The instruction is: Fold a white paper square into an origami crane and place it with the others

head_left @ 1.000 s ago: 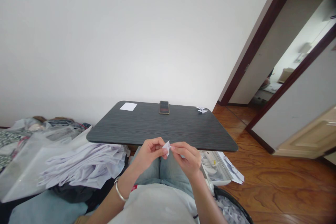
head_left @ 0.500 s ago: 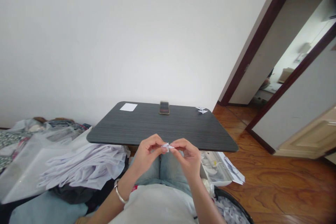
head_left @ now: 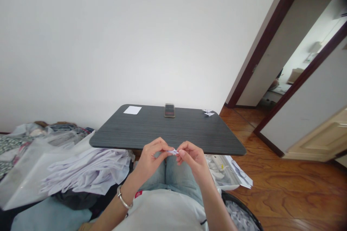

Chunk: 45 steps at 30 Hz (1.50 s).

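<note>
Just in front of the table's near edge, a small white origami paper crane (head_left: 172,152) is held up over my lap, looking narrow and folded flat. My left hand (head_left: 154,155) pinches its left end between thumb and forefinger. At its right tip, the thumb and fingertips of my right hand (head_left: 192,156) are closed on the paper. Fingers cover both ends. Two similar white origami cranes (head_left: 208,114) stand close together at the table's back right corner.
The dark table (head_left: 151,130) holds a white paper square (head_left: 132,110) at back left and a phone (head_left: 169,110) at the back middle. Piled white cloth (head_left: 89,169) lies left, an open white box (head_left: 227,184) right, and a black-rimmed container of paper pieces (head_left: 240,216) below it.
The paper crane has turned and looks flatter and narrower than before. My right hand has shifted its grip at the right tip, its fingers curling in. My left hand has barely moved.
</note>
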Tool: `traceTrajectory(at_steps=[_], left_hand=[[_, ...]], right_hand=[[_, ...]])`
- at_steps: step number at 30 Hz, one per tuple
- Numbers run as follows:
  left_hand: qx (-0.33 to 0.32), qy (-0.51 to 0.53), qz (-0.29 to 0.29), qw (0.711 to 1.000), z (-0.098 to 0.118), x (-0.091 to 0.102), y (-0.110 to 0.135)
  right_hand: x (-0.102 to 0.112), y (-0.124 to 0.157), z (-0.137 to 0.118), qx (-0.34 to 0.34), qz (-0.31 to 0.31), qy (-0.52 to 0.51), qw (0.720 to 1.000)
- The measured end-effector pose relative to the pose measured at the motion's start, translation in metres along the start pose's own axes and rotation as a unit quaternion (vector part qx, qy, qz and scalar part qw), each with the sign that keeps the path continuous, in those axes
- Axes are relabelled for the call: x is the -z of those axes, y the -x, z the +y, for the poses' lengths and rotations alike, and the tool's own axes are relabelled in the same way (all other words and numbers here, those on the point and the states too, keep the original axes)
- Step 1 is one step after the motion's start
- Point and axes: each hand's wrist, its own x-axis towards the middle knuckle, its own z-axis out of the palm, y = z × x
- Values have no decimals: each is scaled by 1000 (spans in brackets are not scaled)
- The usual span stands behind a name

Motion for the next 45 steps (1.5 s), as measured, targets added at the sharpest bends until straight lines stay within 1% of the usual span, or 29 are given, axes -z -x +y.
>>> traceTrajectory(at_steps=[3,5,8,9,11,15,22,25,29,35,40,45], left_hand=[[8,16,-3,1000,0,0,0],[36,49,-18,998,1,0,-1],[100,142,-55,983,1,-1,-2],[121,173,-68,975,1,-1,-2],[154,225,-89,958,1,-2,-3],[195,280,-113,933,1,-3,-3],[237,299,-129,915,-3,-2,-2],[247,302,-140,910,-5,-3,-2],[261,305,-147,904,-9,-4,-1],[281,306,-151,897,-11,-5,-2],[291,321,-163,886,-12,-5,-2],[290,322,-161,887,-14,-6,-3]], right_hand=[[3,1,-1,50,12,56,997],[6,1,-3,116,3,111,987],[11,0,-8,214,-34,206,954],[13,-1,-10,235,-42,232,943],[15,-2,-11,257,-48,266,928],[18,-3,-9,251,-56,293,921],[23,-3,-9,194,-94,320,923],[25,-3,-12,192,-109,329,918],[26,-5,-13,193,-114,358,906],[28,-5,-13,165,-130,382,900],[30,-6,-12,163,-152,413,883],[32,-7,-11,158,-154,429,876]])
